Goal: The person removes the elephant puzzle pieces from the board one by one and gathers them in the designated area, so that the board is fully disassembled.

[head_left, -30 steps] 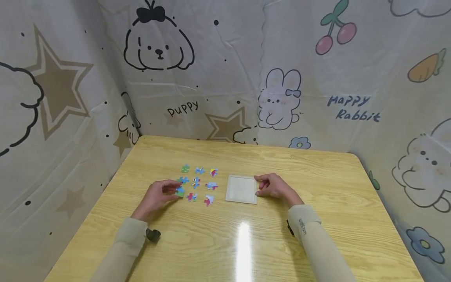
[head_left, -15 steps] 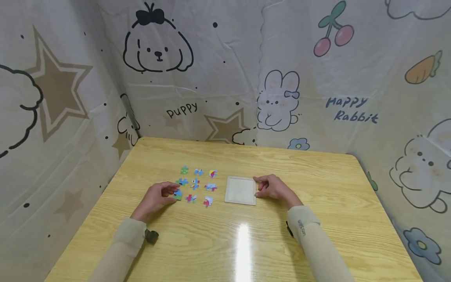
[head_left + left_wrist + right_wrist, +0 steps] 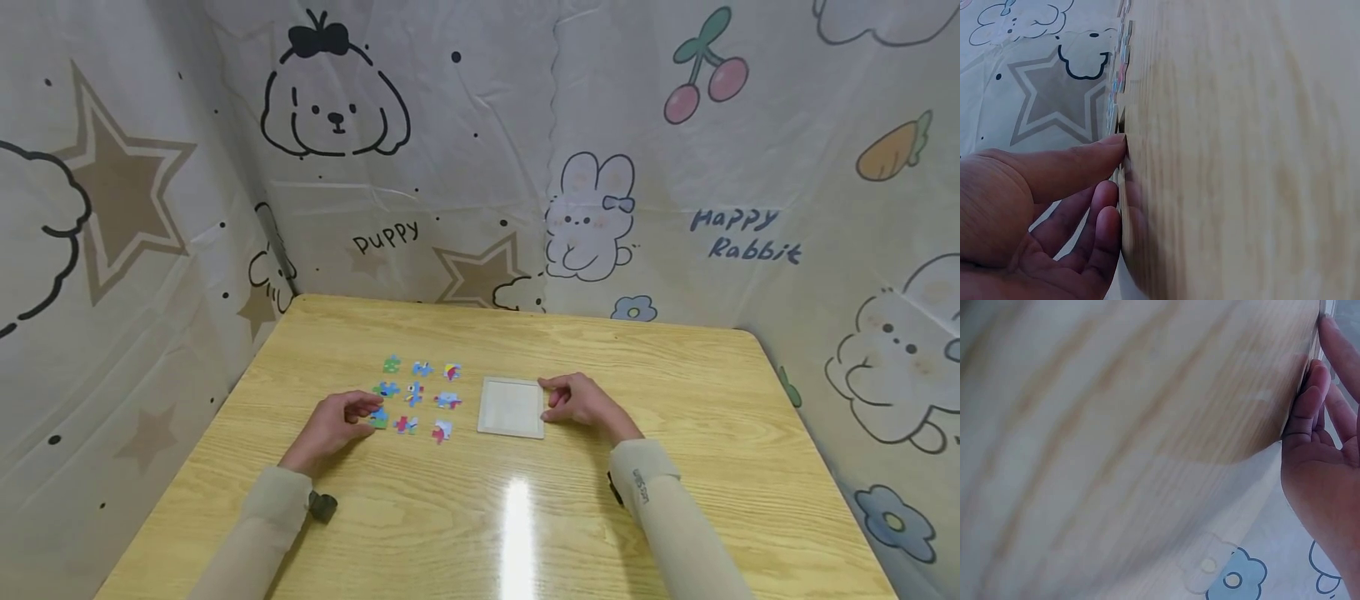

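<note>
In the head view, several colourful jigsaw pieces lie spread in rough rows on the table. My left hand rests at their left side, thumb and fingers apart. It partly covers the lower-left jigsaw piece, which is green and blue. In the left wrist view, the left thumb reaches the table near the pieces' edges, with the other fingers loosely bent. A pale square puzzle tray with a raised rim lies right of the pieces. My right hand touches its right edge with spread thumb and index finger.
The wooden table has rounded far corners and a bright light reflection in front of the tray. A patterned curtain hangs behind and along both sides. A dark wrist camera sits at the left cuff.
My left thumb has drawn back slightly left from the lower-left jigsaw piece. The right hand stays at the tray's edge. The head view has tilted up a little.
</note>
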Tool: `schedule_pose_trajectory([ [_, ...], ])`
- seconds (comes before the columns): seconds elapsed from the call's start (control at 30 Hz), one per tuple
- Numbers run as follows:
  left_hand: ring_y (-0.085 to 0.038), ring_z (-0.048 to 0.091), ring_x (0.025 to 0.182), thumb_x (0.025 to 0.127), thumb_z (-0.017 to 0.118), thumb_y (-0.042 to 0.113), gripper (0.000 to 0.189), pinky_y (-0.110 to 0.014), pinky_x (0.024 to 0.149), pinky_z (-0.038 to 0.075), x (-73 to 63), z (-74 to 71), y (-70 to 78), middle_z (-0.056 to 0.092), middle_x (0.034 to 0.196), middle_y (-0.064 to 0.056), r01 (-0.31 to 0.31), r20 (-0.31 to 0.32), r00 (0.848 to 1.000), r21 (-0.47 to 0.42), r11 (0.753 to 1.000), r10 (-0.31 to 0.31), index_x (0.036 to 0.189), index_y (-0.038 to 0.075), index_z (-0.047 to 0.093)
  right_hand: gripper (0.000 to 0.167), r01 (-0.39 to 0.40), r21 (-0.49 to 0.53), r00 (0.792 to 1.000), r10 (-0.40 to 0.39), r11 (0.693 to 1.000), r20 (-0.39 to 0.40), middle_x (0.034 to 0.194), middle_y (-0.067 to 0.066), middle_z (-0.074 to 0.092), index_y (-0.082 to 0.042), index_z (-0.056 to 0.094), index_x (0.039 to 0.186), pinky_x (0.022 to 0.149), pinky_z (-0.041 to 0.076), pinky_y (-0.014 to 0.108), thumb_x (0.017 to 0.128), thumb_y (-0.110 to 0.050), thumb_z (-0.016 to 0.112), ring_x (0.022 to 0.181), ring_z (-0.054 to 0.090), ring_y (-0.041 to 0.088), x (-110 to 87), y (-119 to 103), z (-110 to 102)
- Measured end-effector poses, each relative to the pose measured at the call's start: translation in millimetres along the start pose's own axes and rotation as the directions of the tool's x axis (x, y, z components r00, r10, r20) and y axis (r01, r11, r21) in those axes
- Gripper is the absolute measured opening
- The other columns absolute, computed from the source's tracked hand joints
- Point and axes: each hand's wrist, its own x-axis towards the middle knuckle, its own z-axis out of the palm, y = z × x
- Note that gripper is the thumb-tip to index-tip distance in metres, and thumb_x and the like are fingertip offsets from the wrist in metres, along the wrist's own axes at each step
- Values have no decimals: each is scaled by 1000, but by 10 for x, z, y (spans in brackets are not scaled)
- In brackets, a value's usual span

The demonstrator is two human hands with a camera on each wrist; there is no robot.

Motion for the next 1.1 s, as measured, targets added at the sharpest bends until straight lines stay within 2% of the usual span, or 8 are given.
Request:
schedule_pose_trajectory([
  [0.43, -32, 66, 108, 90, 75, -5, 39, -41, 91, 57, -10, -12, 30, 73, 123, -20, -30, 20, 999, 1, 1000, 30, 128, -3, 67, 68, 0, -5, 1000, 0, 1000, -1, 91, 6, 63, -5, 57, 146, 66, 44, 24, 85, -7, 86, 82, 52, 17, -21, -8, 1],
  [0.8, -29, 65, 107, 91, 75, -4, 39, -29, 87, 55, 17, -55, -17, 73, 122, -18, -36, 20, 999, 8, 999, 35, 128, -1, 67, 70, 13, -39, 1000, -14, 999, -18, 93, 5, 64, -6, 58, 146, 68, 45, 25, 83, -11, 88, 83, 53, 18, -4, -22, 25],
  [0.93, -28, 67, 104, 92, 76, 1, 39, -33, 88, 57, 15, -81, 7, 73, 120, -17, -15, 5, 1000, 0, 1000, 15, 129, 0, 67, 70, 9, -45, 1000, -10, 999, -26, 93, 5, 64, -8, 59, 146, 68, 45, 25, 83, -12, 88, 84, 54, 19, -21, -45, 24],
  [1.1, -28, 69, 104, 96, 74, 9, 38, -42, 89, 59, 25, -150, 33, 73, 120, -15, -1, -28, 1000, 28, 1000, 2, 133, 4, 67, 74, 50, -42, 998, -51, 998, -20, 96, 6, 65, -6, 54, 150, 69, 48, 25, 84, -13, 87, 85, 55, 18, -73, -37, -2],
])
